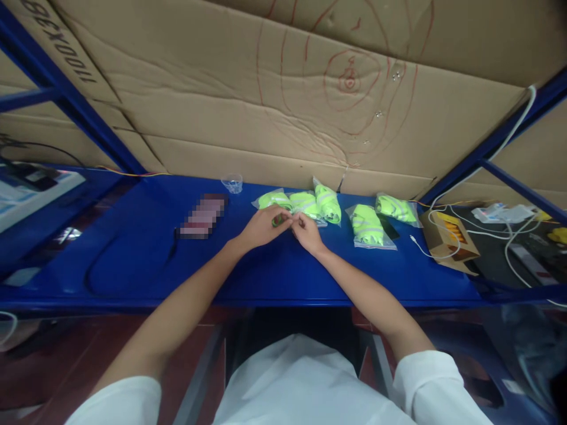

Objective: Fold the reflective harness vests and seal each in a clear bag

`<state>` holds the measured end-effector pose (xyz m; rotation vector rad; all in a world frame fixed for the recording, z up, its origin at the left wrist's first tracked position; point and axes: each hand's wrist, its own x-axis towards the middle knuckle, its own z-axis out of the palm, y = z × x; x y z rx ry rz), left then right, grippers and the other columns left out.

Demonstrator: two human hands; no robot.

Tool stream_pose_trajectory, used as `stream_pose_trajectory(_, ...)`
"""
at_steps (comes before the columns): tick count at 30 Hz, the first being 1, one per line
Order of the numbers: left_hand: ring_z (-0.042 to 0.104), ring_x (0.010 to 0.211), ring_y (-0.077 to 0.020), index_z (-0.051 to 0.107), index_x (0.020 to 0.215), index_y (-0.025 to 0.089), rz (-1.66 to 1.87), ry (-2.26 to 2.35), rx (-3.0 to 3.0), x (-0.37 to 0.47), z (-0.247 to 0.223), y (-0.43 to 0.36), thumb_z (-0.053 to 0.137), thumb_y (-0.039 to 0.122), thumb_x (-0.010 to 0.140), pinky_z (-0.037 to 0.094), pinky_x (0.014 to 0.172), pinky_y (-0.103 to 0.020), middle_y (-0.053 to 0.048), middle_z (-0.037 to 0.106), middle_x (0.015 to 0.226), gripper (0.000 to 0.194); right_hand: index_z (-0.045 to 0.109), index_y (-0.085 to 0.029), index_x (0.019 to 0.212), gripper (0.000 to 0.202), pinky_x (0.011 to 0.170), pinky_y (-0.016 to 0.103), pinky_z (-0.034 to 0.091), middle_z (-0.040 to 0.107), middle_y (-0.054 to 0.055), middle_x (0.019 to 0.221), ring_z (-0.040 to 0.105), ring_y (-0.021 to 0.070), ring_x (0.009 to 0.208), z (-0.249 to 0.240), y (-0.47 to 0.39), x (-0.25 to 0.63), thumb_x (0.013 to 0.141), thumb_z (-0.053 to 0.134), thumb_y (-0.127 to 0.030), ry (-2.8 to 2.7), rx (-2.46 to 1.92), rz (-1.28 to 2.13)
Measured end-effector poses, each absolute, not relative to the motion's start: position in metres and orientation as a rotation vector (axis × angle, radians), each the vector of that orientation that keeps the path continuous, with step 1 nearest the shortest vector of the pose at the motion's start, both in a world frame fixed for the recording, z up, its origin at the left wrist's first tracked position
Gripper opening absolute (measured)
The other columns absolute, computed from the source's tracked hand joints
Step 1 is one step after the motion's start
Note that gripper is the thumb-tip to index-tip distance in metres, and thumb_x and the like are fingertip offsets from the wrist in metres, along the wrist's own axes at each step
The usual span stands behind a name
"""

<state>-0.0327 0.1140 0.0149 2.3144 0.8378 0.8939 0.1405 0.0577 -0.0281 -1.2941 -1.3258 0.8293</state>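
Note:
My left hand (268, 225) and my right hand (306, 232) meet over the middle of the blue table (266, 277). Thumb and fingers are pinched together on both, and whatever sits between the fingertips is too small to make out. Bright green shows through the gap in my left hand's curled fingers. Right behind the hands lie clear bags of folded neon yellow-green cloth with pale stripes: a left bag (275, 199), a middle bag (305, 203) and a tilted bag (328, 204). Farther right are a fourth bag (368, 225) and another bag (396, 208).
A clear plastic cup (233, 183) stands near the cardboard wall (199, 112). Left of my hands lies a blurred-out pinkish item (204, 216). A dark flat object (390, 228), a white cable (436, 255) and an open cardboard box (449, 237) are at right. Blue frame posts (84, 94) flank the table.

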Motion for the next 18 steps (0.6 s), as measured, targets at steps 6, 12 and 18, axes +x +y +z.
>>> stream_pose_trajectory(6, 0.065, 0.072, -0.018, 0.079, 0.097, 0.023, 0.812, 0.856, 2.331, -0.039, 0.02, 0.117, 0.065, 0.045, 0.09, 0.047, 0.069, -0.029, -0.003, 0.077, 0.09, 0.028, 0.057, -0.023, 0.084, 0.029, 0.062, 0.026, 0.041, 0.056, -0.004, 0.066, 0.052, 0.014, 0.061, -0.025, 0.055, 0.139, 0.092, 0.051, -0.05, -1.36, -1.288, 0.829)
stream_pose_trajectory(12, 0.064, 0.065, -0.0185, 0.076, 0.087, 0.022, 0.82, 0.922, 2.334, -0.035, 0.014, 0.114, 0.061, 0.039, 0.09, 0.047, 0.066, -0.029, -0.002, 0.075, 0.077, 0.023, 0.057, -0.022, 0.081, 0.023, 0.065, 0.026, 0.04, 0.059, -0.003, 0.071, 0.052, 0.0144, 0.064, -0.02, 0.053, 0.139, 0.092, 0.053, -0.042, -1.457, -1.366, 0.706)
stream_pose_trajectory(18, 0.066, 0.084, -0.0247, 0.068, 0.09, 0.02, 1.169, 1.073, 2.291, -0.035, 0.01, 0.117, 0.052, 0.031, 0.093, 0.051, 0.081, -0.036, -0.009, 0.071, 0.093, 0.019, 0.049, -0.024, 0.073, 0.019, 0.062, 0.025, 0.034, 0.053, -0.005, 0.062, 0.05, 0.0139, 0.059, -0.023, 0.053, 0.137, 0.089, 0.058, -0.029, -1.506, -1.527, 0.567)
